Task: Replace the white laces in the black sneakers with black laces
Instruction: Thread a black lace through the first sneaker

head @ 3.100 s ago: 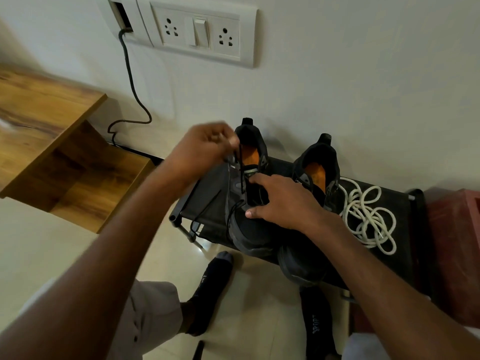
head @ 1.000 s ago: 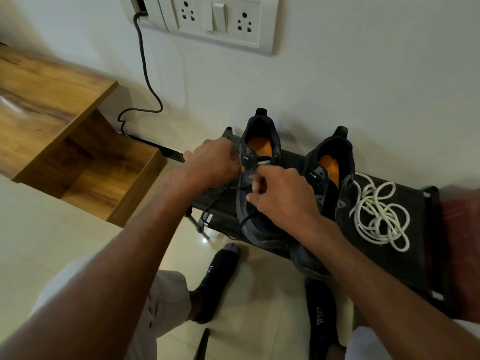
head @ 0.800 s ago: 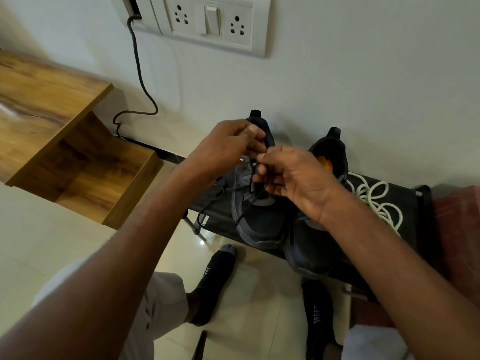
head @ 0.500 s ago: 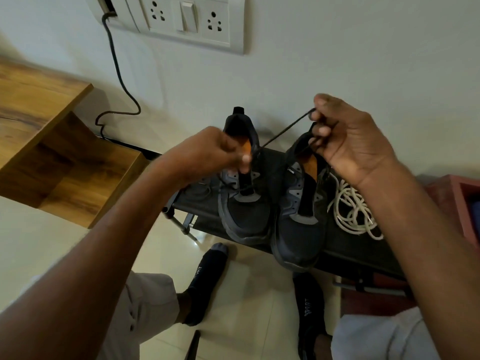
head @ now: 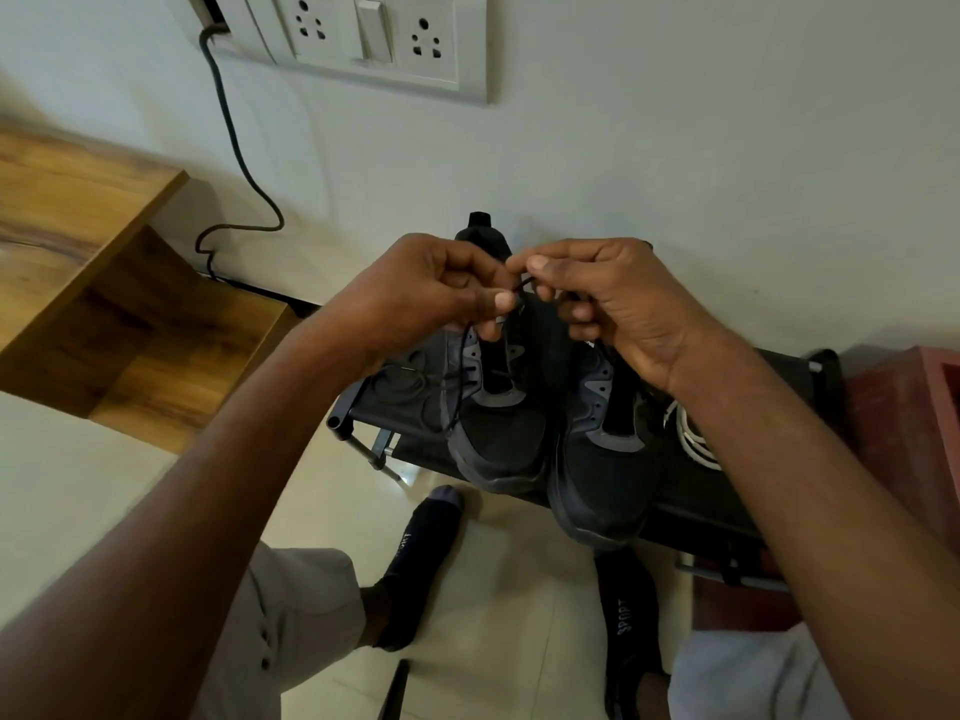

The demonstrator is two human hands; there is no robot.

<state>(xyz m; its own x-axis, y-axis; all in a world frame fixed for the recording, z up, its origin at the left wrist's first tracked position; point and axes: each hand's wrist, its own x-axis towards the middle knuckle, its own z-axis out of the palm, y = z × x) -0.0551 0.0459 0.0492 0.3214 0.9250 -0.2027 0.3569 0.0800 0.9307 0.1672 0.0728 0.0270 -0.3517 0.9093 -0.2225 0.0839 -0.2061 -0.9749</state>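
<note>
1. Nearest: socked feet (head: 423,558) on the tile floor, just in front of the low black rack (head: 691,493); person probably sits facing it so the shoes are in easy reach.
2. Both black sneakers (head: 597,459) sit side by side on the rack, toes toward the person, tongues exposed. No white lace in either, so removal looks done.
3. White laces (head: 688,433) lie piled on the rack right of the sneakers, mostly hidden by the right forearm; set aside, out of the way.
4. Black lace (head: 451,402) runs up from the left sneaker's eyelets to the hands.
5. Left hand (head: 436,288) and right hand (head: 602,298) are raised above the left sneaker, fingertips meeting, both pinching the lace ends, likely evening them up before threading on.
6. Farthest: wall socket plate (head: 363,39).
</note>
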